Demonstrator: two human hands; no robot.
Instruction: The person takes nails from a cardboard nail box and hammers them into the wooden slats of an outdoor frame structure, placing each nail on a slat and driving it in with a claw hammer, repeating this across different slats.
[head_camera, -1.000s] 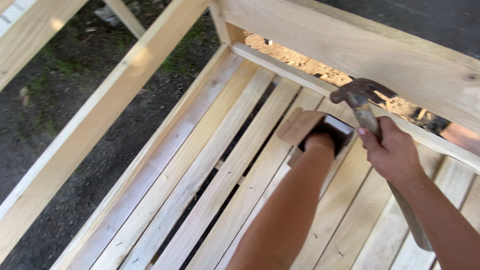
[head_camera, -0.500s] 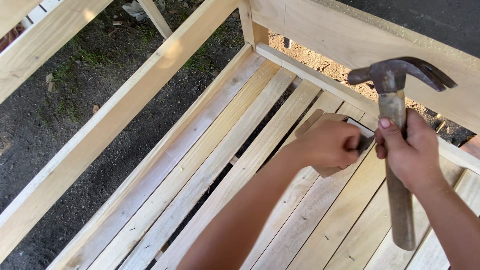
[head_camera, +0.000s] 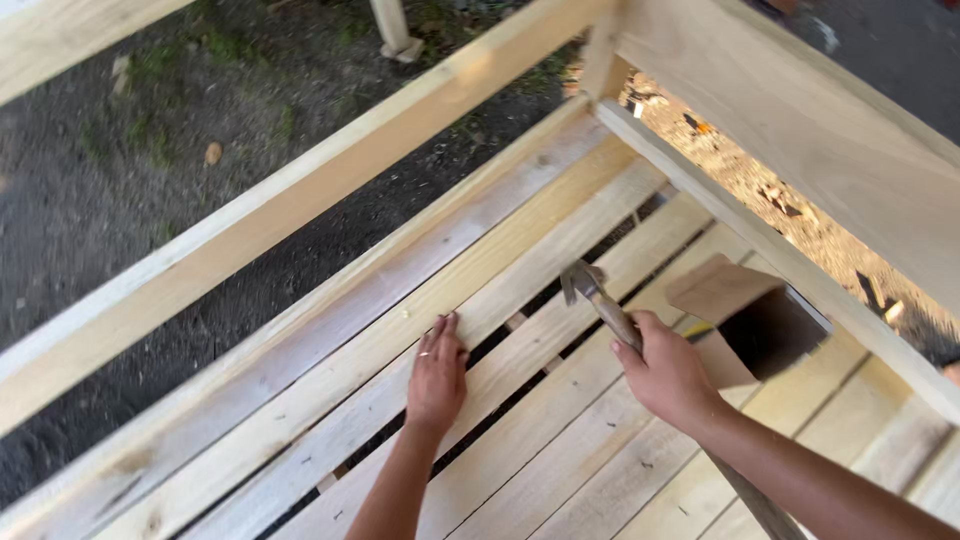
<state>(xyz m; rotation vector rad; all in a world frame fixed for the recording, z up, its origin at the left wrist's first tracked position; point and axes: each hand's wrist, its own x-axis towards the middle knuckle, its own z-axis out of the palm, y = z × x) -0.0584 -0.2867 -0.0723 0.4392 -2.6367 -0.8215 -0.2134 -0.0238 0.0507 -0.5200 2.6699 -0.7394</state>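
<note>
Across the middle of the view, pale wooden slats (head_camera: 560, 250) lie side by side, running from near left to far right with dark gaps between some of them; about seven can be counted, though the nearest are cut off by the frame edge. Two hands appear, both belonging to the person wearing the camera. One left hand (head_camera: 437, 372) lies flat, palm down, fingers extended and held close together, pressing on a slat near the centre. One right hand (head_camera: 668, 372) is closed in a fist around the wooden handle of one hammer (head_camera: 597, 295), whose metal head sits just above, or on, a slat slightly beyond and between the two hands; contact cannot be judged. One small open cardboard box (head_camera: 745, 318), its flap raised and its interior dark, rests on the slats to the right of the right hand, close to the hammer handle. Two long frame rails bound the slats: a left rail (head_camera: 300, 200) and a broader right board (head_camera: 820, 120). Bare dark ground (head_camera: 130, 150) lies beyond the left rail.
</note>
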